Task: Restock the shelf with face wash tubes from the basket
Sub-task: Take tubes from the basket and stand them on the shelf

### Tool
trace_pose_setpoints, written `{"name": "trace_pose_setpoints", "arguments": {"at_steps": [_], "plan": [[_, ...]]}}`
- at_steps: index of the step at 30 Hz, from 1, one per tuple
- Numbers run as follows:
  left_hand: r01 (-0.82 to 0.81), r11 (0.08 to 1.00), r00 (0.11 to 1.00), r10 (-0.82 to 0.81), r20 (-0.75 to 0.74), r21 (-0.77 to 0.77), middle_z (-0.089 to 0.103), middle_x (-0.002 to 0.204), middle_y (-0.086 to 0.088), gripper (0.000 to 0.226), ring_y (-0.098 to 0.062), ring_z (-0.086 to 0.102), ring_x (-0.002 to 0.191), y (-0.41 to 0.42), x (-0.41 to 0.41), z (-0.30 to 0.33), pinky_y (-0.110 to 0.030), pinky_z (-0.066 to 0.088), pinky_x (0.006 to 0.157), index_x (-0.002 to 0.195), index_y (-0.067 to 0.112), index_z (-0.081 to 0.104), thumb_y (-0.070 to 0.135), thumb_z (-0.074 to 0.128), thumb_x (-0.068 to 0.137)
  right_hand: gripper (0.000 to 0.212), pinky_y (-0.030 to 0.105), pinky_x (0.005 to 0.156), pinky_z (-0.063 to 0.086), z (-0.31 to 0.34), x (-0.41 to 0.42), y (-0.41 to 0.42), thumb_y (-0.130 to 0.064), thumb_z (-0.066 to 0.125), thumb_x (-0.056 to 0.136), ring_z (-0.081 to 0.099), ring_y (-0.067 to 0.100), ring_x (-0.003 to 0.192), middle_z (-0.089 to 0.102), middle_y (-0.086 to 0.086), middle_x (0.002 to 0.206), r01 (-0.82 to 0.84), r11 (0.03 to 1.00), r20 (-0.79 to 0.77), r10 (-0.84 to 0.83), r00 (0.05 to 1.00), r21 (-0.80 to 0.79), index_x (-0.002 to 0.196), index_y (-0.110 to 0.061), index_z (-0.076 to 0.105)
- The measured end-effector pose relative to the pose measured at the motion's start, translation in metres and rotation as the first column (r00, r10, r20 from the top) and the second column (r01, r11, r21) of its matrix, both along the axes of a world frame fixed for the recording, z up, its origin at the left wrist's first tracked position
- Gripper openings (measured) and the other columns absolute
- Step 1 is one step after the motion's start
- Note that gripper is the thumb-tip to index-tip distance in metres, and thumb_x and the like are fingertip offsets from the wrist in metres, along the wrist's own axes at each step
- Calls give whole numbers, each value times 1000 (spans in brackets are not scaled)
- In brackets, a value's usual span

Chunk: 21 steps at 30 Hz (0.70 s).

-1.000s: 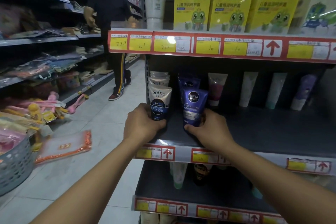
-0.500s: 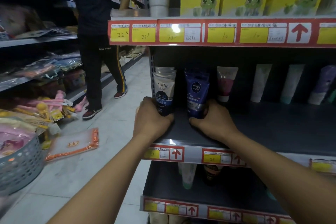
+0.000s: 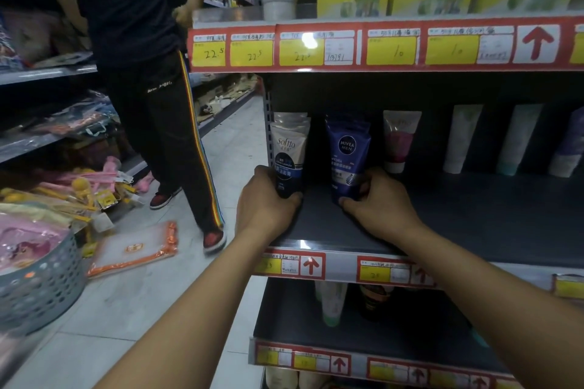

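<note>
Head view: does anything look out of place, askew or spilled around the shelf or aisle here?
Yes. A flat clear packet with orange edges lies on the floor tiles beside the grey basket, near a passer-by's shoe. More packaged goods are heaped at the foot of the opposite shelving. The tubes on the shelf stand upright.

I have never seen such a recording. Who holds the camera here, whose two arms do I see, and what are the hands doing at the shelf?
No machine is here. A person wears one wide camera on the head, so you look down along that person's own arms. The left hand grips the Softto tube, and the right hand grips the blue Nivea Men tube. Both tubes stand upright at the left end of the dark shelf, each in front of a row of similar tubes. Further right stand a pink tube and some pale ones. A grey basket sits on the floor at the left. Another person stands in the aisle.
</note>
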<state>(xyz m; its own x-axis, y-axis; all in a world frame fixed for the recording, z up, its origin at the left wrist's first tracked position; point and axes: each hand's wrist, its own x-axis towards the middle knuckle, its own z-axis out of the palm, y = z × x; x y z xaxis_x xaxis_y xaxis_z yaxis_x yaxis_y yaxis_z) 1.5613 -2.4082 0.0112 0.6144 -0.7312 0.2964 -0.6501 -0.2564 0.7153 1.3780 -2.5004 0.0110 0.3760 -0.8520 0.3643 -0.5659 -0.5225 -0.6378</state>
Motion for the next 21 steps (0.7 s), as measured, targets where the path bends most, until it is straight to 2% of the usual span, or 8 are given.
{"name": "trace_pose_setpoints", "arguments": {"at_steps": [4, 9, 18, 21], "plan": [[-11, 1000, 1000, 11, 10, 7, 68, 127, -4, 61, -27, 65, 112, -1, 0, 0, -31, 49, 82, 133, 19, 51, 43, 81, 85, 44, 26, 74, 43, -1, 1, -2, -29, 84, 80, 60, 15, 89, 60, -5, 97, 14, 1000, 16, -14, 1000, -2, 115, -17, 60], [-21, 1000, 1000, 21, 20, 20, 69, 125, -5, 61, -29, 65, 113, -4, 2, -1, -37, 54, 89, 131, 18, 53, 46, 80, 85, 45, 25, 74, 42, -3, 0, -3, -30, 84, 80, 59, 14, 88, 60, -6, 97, 18, 1000, 27, -18, 999, -7, 115, -17, 60], [-27, 998, 1000, 27, 7, 51, 68, 127, -6, 64, -31, 65, 114, -3, 0, 0, -38, 54, 89, 131, 16, 53, 49, 81, 83, 54, 26, 77, 47, -1, -1, -2, -33, 87, 75, 61, 13, 92, 60, -7, 100, 32, 999, 5, -32, 999, 19, 120, -18, 60], [-31, 998, 999, 29, 28, 62, 68, 123, -7, 62, -31, 65, 110, 2, -4, 3, -37, 54, 83, 128, 15, 53, 46, 81, 83, 53, 30, 80, 52, 1, -4, 0, -34, 84, 76, 66, 17, 95, 68, -3, 102, 50, 998, 27, -50, 998, 34, 120, -17, 60]]}}
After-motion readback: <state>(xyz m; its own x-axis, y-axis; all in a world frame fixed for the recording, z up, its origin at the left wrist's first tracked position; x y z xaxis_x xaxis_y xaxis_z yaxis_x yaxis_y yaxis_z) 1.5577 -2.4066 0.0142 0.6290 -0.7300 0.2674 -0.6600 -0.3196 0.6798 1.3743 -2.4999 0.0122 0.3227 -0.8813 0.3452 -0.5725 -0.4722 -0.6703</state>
